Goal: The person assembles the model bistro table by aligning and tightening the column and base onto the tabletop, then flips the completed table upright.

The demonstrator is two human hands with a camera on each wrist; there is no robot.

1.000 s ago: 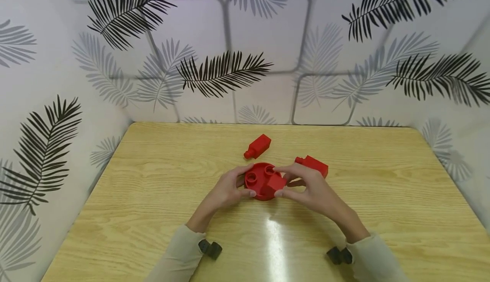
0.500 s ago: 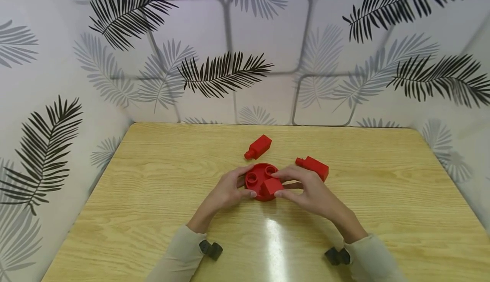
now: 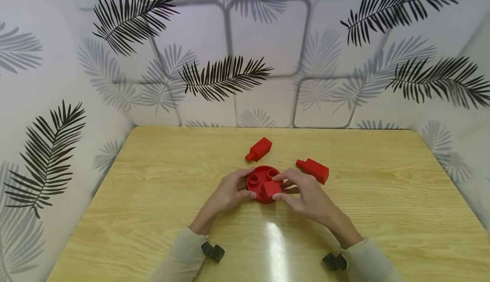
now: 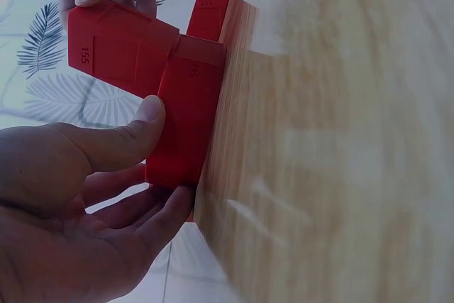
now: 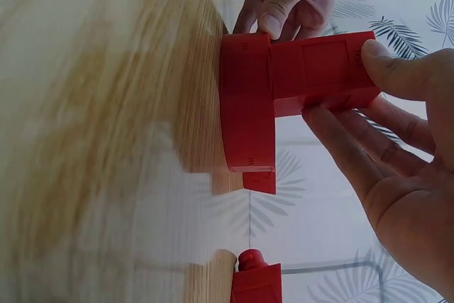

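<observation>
A round red base (image 3: 262,173) with raised round sockets lies flat on the table. My left hand (image 3: 229,192) grips its left side, thumb on the near rim and fingers around the wall (image 4: 186,122). My right hand (image 3: 304,197) pinches a red rectangular leg block (image 3: 273,188) by its upper end, between thumb and fingers. In the right wrist view the block (image 5: 323,69) stands on the base, nearly square to it; from the left wrist it looks tilted. Its lower end is hidden inside the base.
Two similar red leg blocks with round knobs lie on the wooden table (image 3: 164,167): one block (image 3: 261,148) behind the base, the other block (image 3: 314,170) to the right, near my right hand. A patterned wall (image 3: 264,95) stands along the table's far edge.
My right hand has shifted slightly left and turned the block more upright over the base. My left hand keeps its grip on the base. The loose blocks stay put.
</observation>
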